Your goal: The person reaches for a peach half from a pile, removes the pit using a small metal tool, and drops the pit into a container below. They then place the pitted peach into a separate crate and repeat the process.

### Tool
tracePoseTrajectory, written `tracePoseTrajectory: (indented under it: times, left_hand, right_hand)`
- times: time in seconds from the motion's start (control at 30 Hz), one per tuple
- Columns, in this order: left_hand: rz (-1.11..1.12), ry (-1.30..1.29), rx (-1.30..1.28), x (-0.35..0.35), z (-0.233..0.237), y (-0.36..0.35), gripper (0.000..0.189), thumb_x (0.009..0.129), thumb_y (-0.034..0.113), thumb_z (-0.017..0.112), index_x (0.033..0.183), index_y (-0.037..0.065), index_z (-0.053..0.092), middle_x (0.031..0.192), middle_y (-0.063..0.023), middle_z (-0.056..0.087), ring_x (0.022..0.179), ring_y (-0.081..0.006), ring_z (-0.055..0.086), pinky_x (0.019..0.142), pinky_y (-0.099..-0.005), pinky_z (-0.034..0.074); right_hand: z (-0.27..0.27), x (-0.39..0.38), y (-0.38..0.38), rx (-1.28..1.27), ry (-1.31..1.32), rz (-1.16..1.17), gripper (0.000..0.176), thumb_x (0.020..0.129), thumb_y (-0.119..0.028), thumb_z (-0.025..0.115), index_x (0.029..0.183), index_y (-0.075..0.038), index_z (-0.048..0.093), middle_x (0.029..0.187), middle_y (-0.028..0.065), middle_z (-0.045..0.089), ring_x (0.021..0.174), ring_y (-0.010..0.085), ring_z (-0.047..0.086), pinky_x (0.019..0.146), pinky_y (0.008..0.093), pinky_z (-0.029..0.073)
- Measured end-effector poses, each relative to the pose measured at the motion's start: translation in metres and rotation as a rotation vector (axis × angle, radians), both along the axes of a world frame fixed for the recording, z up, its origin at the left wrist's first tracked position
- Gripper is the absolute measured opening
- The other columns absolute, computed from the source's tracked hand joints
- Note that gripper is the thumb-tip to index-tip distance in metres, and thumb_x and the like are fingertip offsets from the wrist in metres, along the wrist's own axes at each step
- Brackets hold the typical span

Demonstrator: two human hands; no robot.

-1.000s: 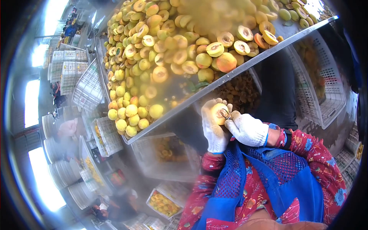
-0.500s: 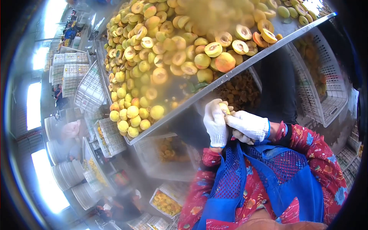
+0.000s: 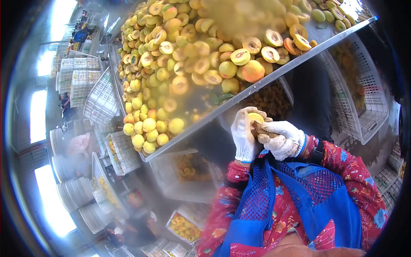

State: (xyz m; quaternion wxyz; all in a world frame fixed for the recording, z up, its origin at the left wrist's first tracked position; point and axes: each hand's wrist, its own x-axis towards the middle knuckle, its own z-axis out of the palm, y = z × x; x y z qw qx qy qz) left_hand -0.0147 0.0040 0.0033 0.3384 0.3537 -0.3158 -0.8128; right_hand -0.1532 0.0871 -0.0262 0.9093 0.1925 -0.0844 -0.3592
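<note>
Both hands wear white knit gloves with dirty fingers and meet in front of the chest. My left hand (image 3: 243,136) is closed around a yellow peach half (image 3: 256,117), its rounded edge showing above the fingers. Against the peach's lower part, my right hand (image 3: 283,138) is closed with curled fingers; whatever it may grip is hidden. Just beyond the hands, a metal-edged table (image 3: 259,86) carries a large heap of peaches (image 3: 199,64), many of them halved with brown centres showing.
Below the table edge stands a container of brownish pieces (image 3: 272,100). A pale plastic tub (image 3: 184,188) lies to the left, a white perforated crate (image 3: 364,85) to the right. Stacked crates (image 3: 83,81), round white stacks (image 3: 70,195) and other people fill the left background.
My left hand has turned so more of the peach half shows. My right hand has rotated, its fingers now curled at the fruit's lower side.
</note>
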Motion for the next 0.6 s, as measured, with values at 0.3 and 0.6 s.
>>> tracePoseTrajectory:
  times: [0.3,0.6]
  left_hand:
    - [-0.017,-0.165,-0.049,0.016,0.011,-0.01,0.043,0.105,0.042,0.055,0.117,0.001,0.059,0.1,-0.0164,0.069,0.086,-0.0285,0.072,0.08,-0.0385,0.06]
    - [0.136,0.013,0.182,0.013,-0.001,-0.011,0.042,0.106,0.043,0.051,0.11,0.002,0.059,0.095,-0.016,0.068,0.082,-0.0287,0.07,0.075,-0.0389,0.059]
  right_hand:
    - [-0.008,0.012,-0.011,-0.032,0.024,0.026,0.041,0.109,-0.043,0.042,0.101,-0.007,0.06,0.061,-0.0021,0.043,0.04,0.006,0.035,0.034,0.0218,0.027]
    - [0.005,0.014,-0.02,-0.031,0.272,0.023,0.043,0.109,-0.044,0.042,0.096,-0.006,0.057,0.056,-0.0001,0.038,0.036,0.0077,0.031,0.032,0.0228,0.026]
